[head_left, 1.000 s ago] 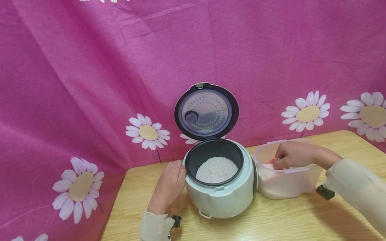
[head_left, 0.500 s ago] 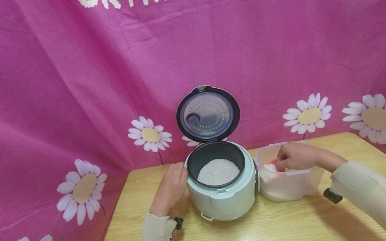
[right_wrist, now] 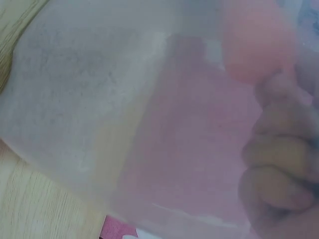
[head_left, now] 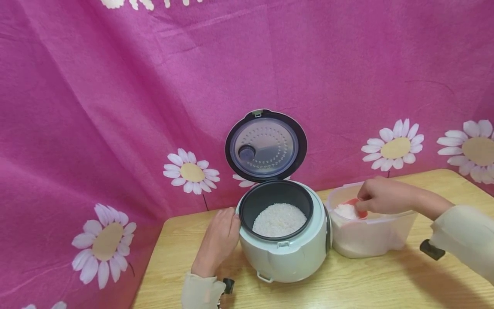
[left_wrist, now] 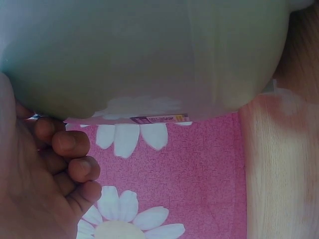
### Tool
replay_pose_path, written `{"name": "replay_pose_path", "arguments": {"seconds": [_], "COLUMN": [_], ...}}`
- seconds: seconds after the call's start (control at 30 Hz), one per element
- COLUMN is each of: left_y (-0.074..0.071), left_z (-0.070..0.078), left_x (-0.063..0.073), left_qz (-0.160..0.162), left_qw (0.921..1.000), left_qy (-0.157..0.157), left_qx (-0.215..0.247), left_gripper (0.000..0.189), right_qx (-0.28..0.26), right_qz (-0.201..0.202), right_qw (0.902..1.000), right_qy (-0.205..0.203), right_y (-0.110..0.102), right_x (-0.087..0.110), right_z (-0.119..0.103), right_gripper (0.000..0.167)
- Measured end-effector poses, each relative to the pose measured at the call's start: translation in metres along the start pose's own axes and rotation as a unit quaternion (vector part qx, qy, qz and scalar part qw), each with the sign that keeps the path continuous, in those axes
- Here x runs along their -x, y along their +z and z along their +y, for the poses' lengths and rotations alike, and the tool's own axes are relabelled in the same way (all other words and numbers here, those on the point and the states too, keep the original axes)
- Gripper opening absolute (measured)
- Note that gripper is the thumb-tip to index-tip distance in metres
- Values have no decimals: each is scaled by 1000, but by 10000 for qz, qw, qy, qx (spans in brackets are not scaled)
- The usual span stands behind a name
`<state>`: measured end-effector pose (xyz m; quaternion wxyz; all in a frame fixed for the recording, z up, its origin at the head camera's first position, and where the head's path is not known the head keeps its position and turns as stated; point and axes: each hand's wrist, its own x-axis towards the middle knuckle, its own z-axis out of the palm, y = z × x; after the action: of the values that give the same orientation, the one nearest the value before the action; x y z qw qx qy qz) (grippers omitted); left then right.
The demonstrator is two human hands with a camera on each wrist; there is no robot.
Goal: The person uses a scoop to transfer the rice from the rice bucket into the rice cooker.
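Note:
A pale mint rice cooker [head_left: 283, 262] stands with its lid [head_left: 266, 146] raised, and white rice [head_left: 279, 219] lies in its dark inner pot [head_left: 252, 201]. At the cooker's left upper edge, my left hand [head_left: 219, 236] holds on, thumb by the rim; in the left wrist view its fingers [left_wrist: 82, 169] are curled beside the body. My right hand [head_left: 386, 196] pinches a red scoop [head_left: 362, 212] heaped with rice, inside the clear plastic container [head_left: 380, 240]. Through the container's cloudy wall, the right wrist view shows the scoop [right_wrist: 259, 45] and curled fingers [right_wrist: 279, 154] blurred.
Both the cooker and the container stand on a light wooden table [head_left: 316, 292], the container close at the cooker's right. Behind them hangs a pink cloth [head_left: 332, 86] with white daisies. More rice lies low in the container.
My right hand has drawn the scoop slightly rightward and up within the container, and more of its rice shows. The left hand keeps its place on the cooker; the head view shifted slightly.

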<state>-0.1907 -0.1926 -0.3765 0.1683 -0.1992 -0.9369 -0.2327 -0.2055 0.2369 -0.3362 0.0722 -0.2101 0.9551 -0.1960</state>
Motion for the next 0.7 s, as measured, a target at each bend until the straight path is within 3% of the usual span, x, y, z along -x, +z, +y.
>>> {"name": "replay_pose_path", "arguments": {"seconds": [0.7], "left_y": [1], "left_z": [-1], "left_x": [0], "left_qz": [-35], "left_qw": [10000], "left_qy": [-27], "left_qx": [5], "left_gripper": [18], "right_qx": [-310], "right_qz": [409], "right_qw": [9987], "right_qy": [-28], "right_y": [-11], "right_x": [13], "right_z": [4], "right_gripper": [30]}}
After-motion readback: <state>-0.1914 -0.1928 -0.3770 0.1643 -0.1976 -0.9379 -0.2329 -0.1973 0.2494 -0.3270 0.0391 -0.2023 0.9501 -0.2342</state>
